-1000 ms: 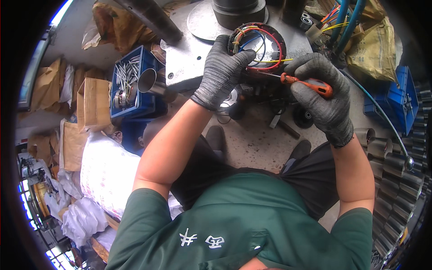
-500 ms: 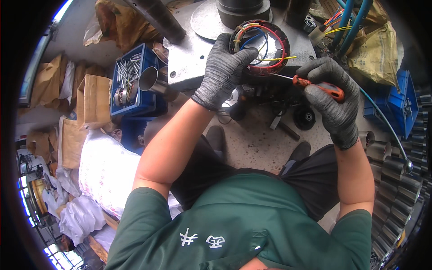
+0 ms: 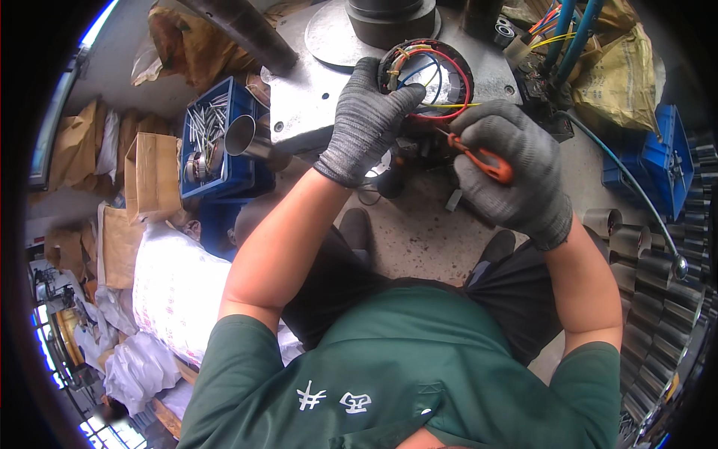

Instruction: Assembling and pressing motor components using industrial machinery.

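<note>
My left hand [image 3: 374,112], in a grey knitted glove, grips the left side of a motor stator [image 3: 468,73]. The stator is a dark ring with red, blue and yellow wires looping about its opening. It is held tilted at the front edge of the metal machine plate [image 3: 303,101]. In my gloved right hand [image 3: 516,168] is a screwdriver [image 3: 490,166] with an orange and black handle. Its shaft points up and left at the ring's lower edge. The tip is hidden there, so contact cannot be made out. A yellow wire runs from the ring toward my right fingers.
Left of the plate, a blue bin [image 3: 247,97] holds metal rods, beside a metal cylinder [image 3: 243,136]. Another blue bin [image 3: 673,165] stands at right, above stacked metal cylinders [image 3: 647,292]. A dark post [image 3: 250,34] rises from the plate. A thin hose [image 3: 624,179] hangs at right.
My right hand has moved left with the screwdriver, bringing its shaft up to the ring's lower edge. My left hand still holds the stator, which appears slightly turned.
</note>
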The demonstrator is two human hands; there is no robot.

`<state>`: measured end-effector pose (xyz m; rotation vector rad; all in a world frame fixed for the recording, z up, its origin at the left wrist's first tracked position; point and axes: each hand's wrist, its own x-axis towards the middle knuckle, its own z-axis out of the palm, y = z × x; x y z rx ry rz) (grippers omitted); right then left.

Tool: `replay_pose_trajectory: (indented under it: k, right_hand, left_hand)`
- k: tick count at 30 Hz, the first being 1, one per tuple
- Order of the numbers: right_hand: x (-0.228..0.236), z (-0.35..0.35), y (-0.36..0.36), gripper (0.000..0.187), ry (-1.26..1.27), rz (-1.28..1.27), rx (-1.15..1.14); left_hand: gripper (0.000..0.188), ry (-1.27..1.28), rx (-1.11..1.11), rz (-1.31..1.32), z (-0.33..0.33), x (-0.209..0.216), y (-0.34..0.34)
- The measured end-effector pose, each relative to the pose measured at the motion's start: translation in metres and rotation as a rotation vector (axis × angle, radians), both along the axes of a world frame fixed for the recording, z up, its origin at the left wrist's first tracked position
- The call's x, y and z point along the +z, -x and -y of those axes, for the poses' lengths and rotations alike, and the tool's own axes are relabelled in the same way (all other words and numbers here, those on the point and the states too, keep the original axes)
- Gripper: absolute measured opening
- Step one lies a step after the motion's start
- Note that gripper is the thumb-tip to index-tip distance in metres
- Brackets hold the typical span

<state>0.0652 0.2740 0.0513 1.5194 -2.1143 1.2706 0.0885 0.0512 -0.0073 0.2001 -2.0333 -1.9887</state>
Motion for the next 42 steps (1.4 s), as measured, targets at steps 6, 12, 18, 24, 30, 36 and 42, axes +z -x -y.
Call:
replay_pose_trajectory:
  k: [6, 12, 18, 24, 30, 36, 42]
  right_hand:
    - [-0.002, -0.006, -0.005, 0.029, 0.179, -0.081, -0.001]
    - [0.002, -0.007, -0.003, 0.029, 0.118, -0.054, -0.007]
    - [-0.01, -0.002, 0.003, 0.026, 0.143, 0.019, 0.036]
    - [-0.013, 0.002, 0.006, 0.026, -0.003, 0.036, -0.033]
    - [-0.01, -0.003, 0.006, 0.027, 0.002, 0.001, -0.032]
    - [0.006, -0.005, -0.004, 0.024, 0.036, -0.049, -0.025]
    - [0.002, -0.009, -0.002, 0.027, 0.009, 0.01, 0.006]
  left_hand:
    - [0.046, -0.166, 0.04, 0.055, -0.003, 0.012, 0.0]
    - [0.046, -0.218, 0.072, 0.057, 0.0, 0.008, 0.003]
    - [0.047, -0.123, 0.044, 0.031, 0.0, 0.005, 0.001]
    - [0.048, -0.058, 0.006, 0.03, -0.003, 0.004, -0.001]
    - [0.049, -0.06, 0.001, 0.0, -0.007, -0.002, 0.001]
    - [0.047, 0.19, 0.048, -0.035, -0.005, -0.003, 0.001]
    - [0.049, -0.004, 0.047, 0.024, -0.007, 0.001, 0.001]
